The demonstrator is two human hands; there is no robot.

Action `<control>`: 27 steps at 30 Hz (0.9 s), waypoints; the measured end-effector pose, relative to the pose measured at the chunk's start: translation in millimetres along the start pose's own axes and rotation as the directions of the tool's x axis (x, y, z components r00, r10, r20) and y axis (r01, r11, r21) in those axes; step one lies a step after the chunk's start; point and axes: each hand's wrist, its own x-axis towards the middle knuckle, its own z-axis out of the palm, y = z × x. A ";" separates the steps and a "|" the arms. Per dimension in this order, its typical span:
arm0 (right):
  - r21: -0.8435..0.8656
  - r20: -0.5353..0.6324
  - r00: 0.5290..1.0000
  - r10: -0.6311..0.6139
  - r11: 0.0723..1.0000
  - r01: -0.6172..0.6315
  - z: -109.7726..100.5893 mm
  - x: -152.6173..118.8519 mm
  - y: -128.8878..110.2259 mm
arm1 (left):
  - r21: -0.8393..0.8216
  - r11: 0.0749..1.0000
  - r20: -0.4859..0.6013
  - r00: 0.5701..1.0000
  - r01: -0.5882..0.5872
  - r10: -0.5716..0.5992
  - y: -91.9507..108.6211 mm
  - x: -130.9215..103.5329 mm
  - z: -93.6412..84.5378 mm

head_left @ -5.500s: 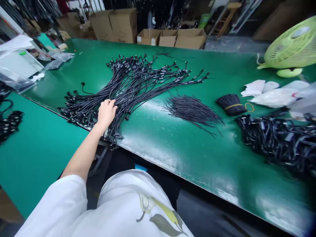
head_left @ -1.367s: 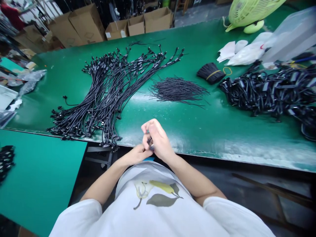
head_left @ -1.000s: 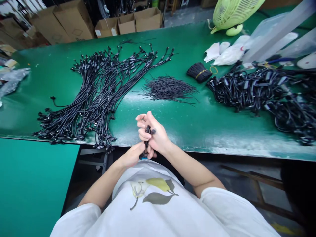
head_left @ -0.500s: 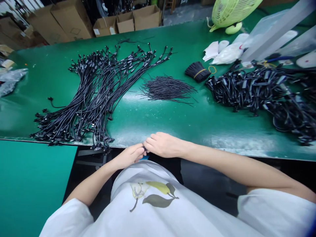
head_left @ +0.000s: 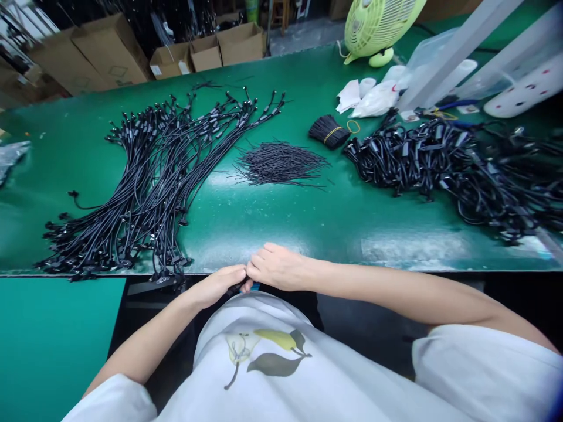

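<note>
My left hand [head_left: 221,283] and my right hand [head_left: 278,267] meet at the table's front edge, close to my body. Fingers of both are closed round a black cable [head_left: 238,286], of which only a small dark part shows; the rest is hidden by the hands. To the left lies a spread bundle of long black cables [head_left: 145,181] with plugs at both ends. Ahead of my hands is a loose heap of short black ties [head_left: 281,163]. Beyond it sits a banded bunch of black ties [head_left: 329,131].
Coiled black cables [head_left: 409,155] are piled at the right. Behind them stand a light green fan [head_left: 380,26], white bags [head_left: 376,101] and a grey post [head_left: 453,55]. Cardboard boxes [head_left: 240,46] line the far side of the green table [head_left: 281,223].
The view has shifted, so the table items sit further left. My hands stay together at the edge, and their fingers have moved slightly round the cable.
</note>
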 end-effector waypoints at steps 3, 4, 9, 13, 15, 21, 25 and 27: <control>0.006 0.009 0.999 -0.033 0.999 0.033 3.8 -1.5 -0.4 | 0.151 0.989 0.087 0.996 0.011 -0.024 7.2 5.8 -6.4; 0.030 0.031 0.999 -0.017 0.999 0.016 4.8 -1.7 -1.0 | 0.190 0.981 0.074 0.996 0.028 -0.043 8.8 7.7 -6.8; 0.285 0.133 0.986 0.104 0.948 -0.139 0.5 -5.1 20.1 | 0.274 0.958 -0.163 0.986 0.084 -0.040 3.9 13.9 1.5; 0.336 -0.091 0.870 0.485 0.837 -0.432 3.5 -17.4 96.7 | -0.027 0.999 -0.366 0.931 -0.024 0.013 -6.3 14.6 3.0; 0.281 -0.195 0.677 0.710 0.701 -0.655 14.6 -24.7 144.4 | -0.226 0.966 -0.479 0.878 -0.125 0.001 -7.9 15.6 0.6; 0.193 -0.226 0.539 0.812 0.579 -0.792 52.3 -32.7 216.6 | -0.450 0.849 -0.562 0.827 -0.277 -0.028 -3.5 17.6 -2.5; 0.233 -0.283 0.514 0.810 0.578 -0.782 46.3 -34.1 201.1 | -0.456 0.833 -0.564 0.826 -0.312 0.001 -0.9 17.9 -2.0; 0.279 -0.301 0.509 0.806 0.585 -0.762 38.7 -32.3 174.2 | -0.456 0.830 -0.573 0.820 -0.322 0.003 1.1 20.2 0.1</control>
